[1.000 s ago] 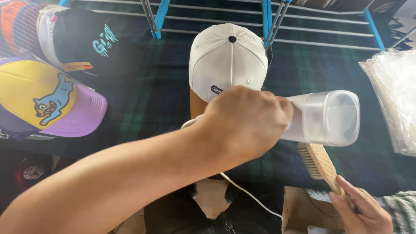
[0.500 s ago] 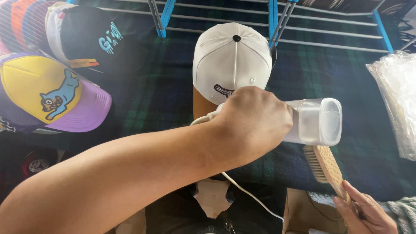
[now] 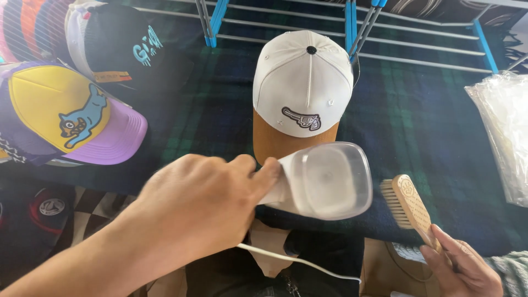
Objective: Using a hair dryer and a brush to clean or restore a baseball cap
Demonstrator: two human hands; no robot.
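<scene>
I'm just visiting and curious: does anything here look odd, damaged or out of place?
Nothing stands out. The left hand holds a white corded appliance below the white cap, which sits upright on a brown stand; the right hand holds a wooden brush. Only the appliance looks motion-blurred.

1. A makeshift cap-cleaning corner — caps lay across a dark tartan blanket [image 3: 429, 137].
2. A blue-jointed drying rack [image 3: 352, 22] stood behind.
3. A white cap [image 3: 302, 82], a yellow-and-purple cap [image 3: 71, 115] — stock-like.

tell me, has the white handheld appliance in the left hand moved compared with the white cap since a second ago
Yes. The white handheld appliance has swung left, so it now sits just below the white cap, gripped by the left hand.
</scene>
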